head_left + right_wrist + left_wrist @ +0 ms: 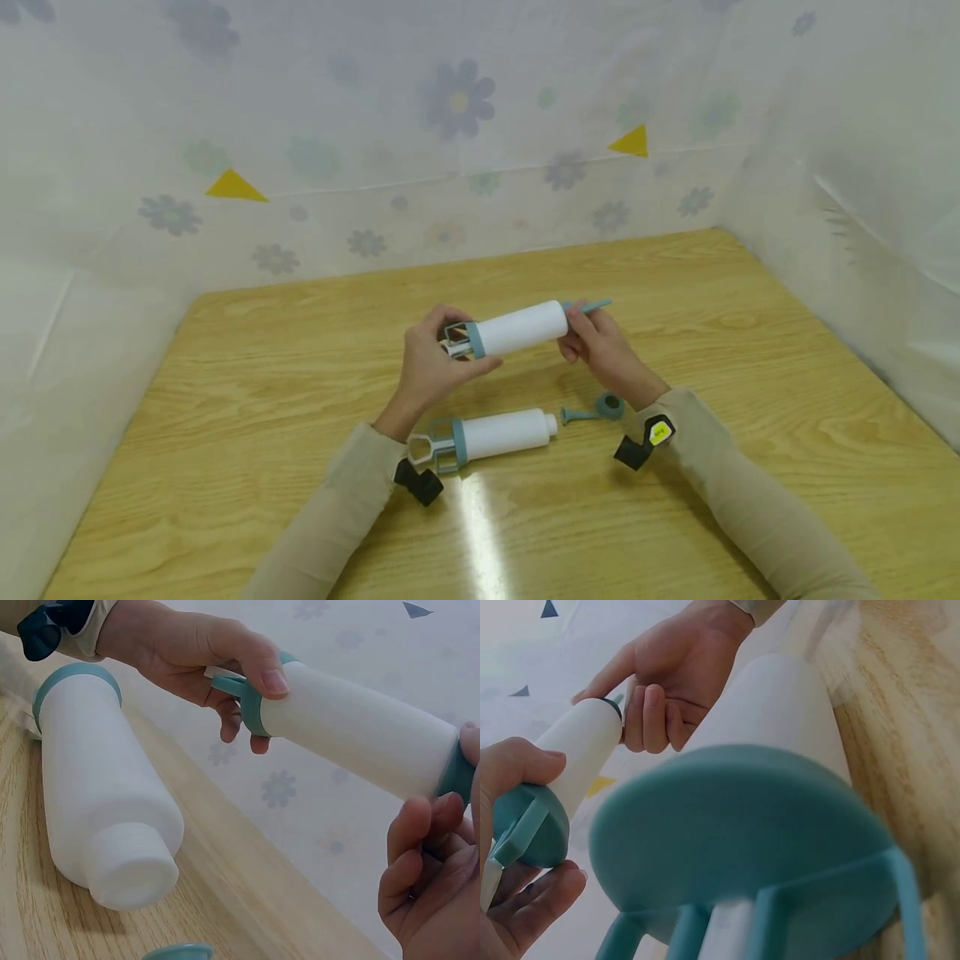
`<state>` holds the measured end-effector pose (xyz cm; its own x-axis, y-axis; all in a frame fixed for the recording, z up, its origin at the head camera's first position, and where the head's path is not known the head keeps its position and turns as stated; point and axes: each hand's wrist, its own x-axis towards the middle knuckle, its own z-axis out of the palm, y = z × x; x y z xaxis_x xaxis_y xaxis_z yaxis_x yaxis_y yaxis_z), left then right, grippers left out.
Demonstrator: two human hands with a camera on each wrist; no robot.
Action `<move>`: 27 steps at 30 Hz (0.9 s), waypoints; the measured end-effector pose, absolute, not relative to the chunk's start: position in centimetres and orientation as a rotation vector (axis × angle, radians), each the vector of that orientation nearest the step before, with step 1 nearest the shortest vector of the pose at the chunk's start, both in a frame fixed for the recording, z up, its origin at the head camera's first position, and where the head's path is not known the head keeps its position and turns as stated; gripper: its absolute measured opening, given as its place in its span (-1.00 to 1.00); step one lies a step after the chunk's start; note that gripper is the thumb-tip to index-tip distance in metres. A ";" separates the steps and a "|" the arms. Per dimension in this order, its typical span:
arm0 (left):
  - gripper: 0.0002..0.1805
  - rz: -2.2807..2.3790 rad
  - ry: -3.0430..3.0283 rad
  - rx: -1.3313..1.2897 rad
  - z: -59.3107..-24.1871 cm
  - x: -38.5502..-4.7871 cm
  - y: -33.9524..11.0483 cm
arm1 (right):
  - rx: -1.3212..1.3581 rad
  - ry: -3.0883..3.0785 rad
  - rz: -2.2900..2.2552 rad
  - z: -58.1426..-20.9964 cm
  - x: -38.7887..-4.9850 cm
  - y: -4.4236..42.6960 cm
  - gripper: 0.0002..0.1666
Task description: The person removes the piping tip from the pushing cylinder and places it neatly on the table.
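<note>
Above the table, my left hand (429, 362) grips a large white plunger syringe (522, 327) around its teal collar and handle end. At the far end of that barrel, my right hand (606, 352) pinches the teal nozzle (600, 306), whose thin tip points right. The held syringe tilts slightly up toward the right. Below it, a second white syringe (504, 433) lies on the table, its teal collar and white plunger handle on the left. That one shows a bare white neck (135, 877) in the right wrist view. The right fingers partly hide the nozzle's base.
Right of the lying syringe is a loose teal nozzle (579, 414), beside a round teal cap-like piece (611, 406) with a dark centre. The wooden table (300, 358) meets flower-patterned sheeting (360, 200) at its back and sides. Yellow triangles (632, 142) mark the sheeting.
</note>
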<state>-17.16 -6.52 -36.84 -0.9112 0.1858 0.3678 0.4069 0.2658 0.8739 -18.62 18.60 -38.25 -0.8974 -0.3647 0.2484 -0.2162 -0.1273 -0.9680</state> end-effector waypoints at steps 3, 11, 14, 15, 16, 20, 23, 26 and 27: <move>-0.45 -1.697 -2.352 -0.545 -36.9 -17.1 -6.5 | -0.639 1.999 -2.208 -38.3 -18.6 18.6 -0.60; -0.41 -1.704 -2.388 -0.457 -36.9 -17.1 -6.5 | -0.631 1.965 -2.250 -38.3 -18.6 18.8 -0.73; -0.38 -1.775 -2.425 -0.386 -36.8 -17.2 -6.6 | -0.640 1.938 -2.269 -38.4 -18.6 18.9 -0.86; -0.36 -1.812 -2.440 -0.350 -36.8 -17.2 -6.6 | -0.645 1.931 -2.273 -38.4 -18.6 18.9 -0.88; -0.33 -1.850 -2.455 -0.313 -36.7 -17.3 -6.7 | -0.653 1.925 -2.274 -38.4 -18.7 18.9 -0.86; -0.28 -1.959 -2.493 -0.206 -36.5 -17.4 -6.9 | -0.665 1.907 -2.251 -38.3 -18.7 19.1 -0.71; -0.27 -1.945 -2.506 -0.207 -36.5 -17.4 -6.8 | -0.642 1.879 -2.245 -38.2 -18.6 19.1 -0.66; -0.24 -1.892 -2.508 -0.243 -36.6 -17.2 -6.6 | -0.625 1.840 -2.265 -38.3 -18.5 19.1 -0.62; -0.23 -1.872 -2.507 -0.259 -36.6 -17.1 -6.5 | -0.626 1.830 -2.271 -38.3 -18.5 19.1 -0.61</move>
